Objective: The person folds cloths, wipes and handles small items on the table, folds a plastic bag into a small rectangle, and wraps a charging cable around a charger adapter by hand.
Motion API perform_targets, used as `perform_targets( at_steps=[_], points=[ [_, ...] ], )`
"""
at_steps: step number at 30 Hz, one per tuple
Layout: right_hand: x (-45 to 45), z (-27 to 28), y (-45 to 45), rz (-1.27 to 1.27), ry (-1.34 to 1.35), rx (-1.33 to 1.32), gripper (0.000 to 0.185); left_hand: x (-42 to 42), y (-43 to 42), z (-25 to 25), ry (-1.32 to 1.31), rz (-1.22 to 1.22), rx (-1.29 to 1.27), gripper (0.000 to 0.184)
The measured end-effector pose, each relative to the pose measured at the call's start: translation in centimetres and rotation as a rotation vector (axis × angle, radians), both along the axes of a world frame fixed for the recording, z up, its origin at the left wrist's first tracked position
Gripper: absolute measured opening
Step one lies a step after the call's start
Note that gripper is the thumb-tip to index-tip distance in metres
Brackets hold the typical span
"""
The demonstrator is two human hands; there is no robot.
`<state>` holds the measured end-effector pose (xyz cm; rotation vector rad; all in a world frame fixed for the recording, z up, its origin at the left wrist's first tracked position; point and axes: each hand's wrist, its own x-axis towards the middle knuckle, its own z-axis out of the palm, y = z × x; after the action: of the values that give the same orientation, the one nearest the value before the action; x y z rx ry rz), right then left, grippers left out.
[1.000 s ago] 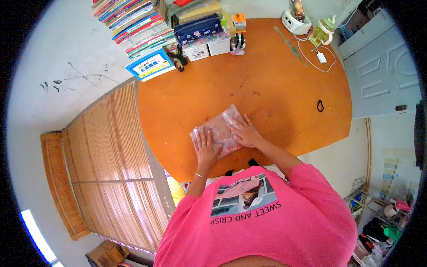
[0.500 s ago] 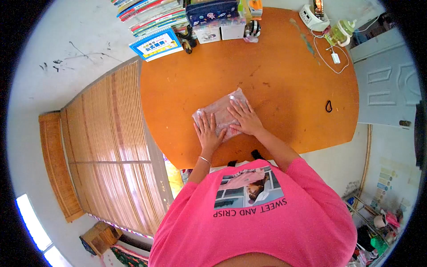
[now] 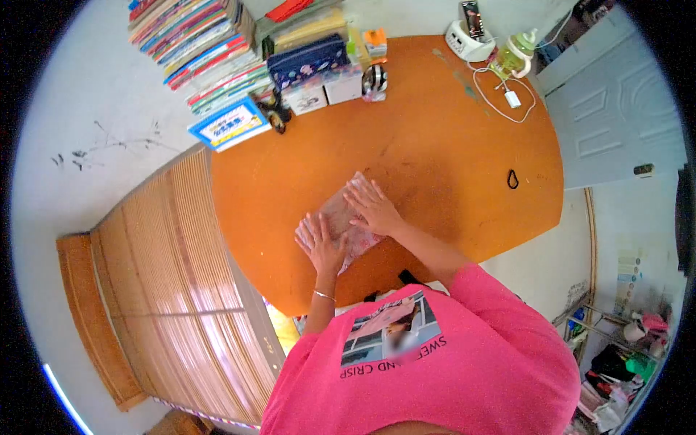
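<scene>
A clear, crinkled plastic bag (image 3: 338, 216) with some red print near its lower edge lies flat on the orange wooden table (image 3: 449, 167), close to the edge by my body. Over its left side rests my left hand (image 3: 320, 245), fingers spread, a bracelet at the wrist. My right hand (image 3: 374, 209) lies on the right part of the bag with its fingers stretched out. Both palms face down, and neither hand grips anything. Parts of the bag are hidden beneath them.
Stacked books (image 3: 210, 54), a blue desk calendar (image 3: 230, 125), a dark pencil case (image 3: 307, 61) and white boxes (image 3: 342, 85) line the back left. At the back right are a white device (image 3: 467, 45), a green bottle (image 3: 513, 56) and a cable. A black loop (image 3: 512, 179) lies right.
The whole view has shifted with the head. Both hands remain on the bag, their fingers and palms slightly moved across it, and the bag's outline looks a little different.
</scene>
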<state>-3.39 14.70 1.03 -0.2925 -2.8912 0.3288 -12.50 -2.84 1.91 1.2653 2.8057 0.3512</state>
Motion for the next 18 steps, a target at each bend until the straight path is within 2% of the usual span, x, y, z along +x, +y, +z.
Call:
perform_targets(
  at_steps=[2, 13, 16, 18],
  points=[
    [-0.2, -1.1, 0.3, -0.015, 0.009, -0.035, 0.069, -0.4, -0.1, -1.9, 0.003, -0.006, 0.004, 0.077],
    [0.1, -0.1, 0.4, -0.006, -0.066, -0.001, 0.074, -0.5, 0.3, -1.3, 0.011, -0.012, -0.031, 0.08],
    [0.5, -0.4, 0.7, 0.077, -0.041, 0.074, 0.074, -0.9, 0.4, -2.1, 0.04, -0.019, -0.027, 0.08],
    [0.5, -0.7, 0.8, 0.054, -0.003, 0.034, 0.073, -0.8, 0.0, -2.3, 0.043, -0.035, -0.022, 0.081]
  ],
)
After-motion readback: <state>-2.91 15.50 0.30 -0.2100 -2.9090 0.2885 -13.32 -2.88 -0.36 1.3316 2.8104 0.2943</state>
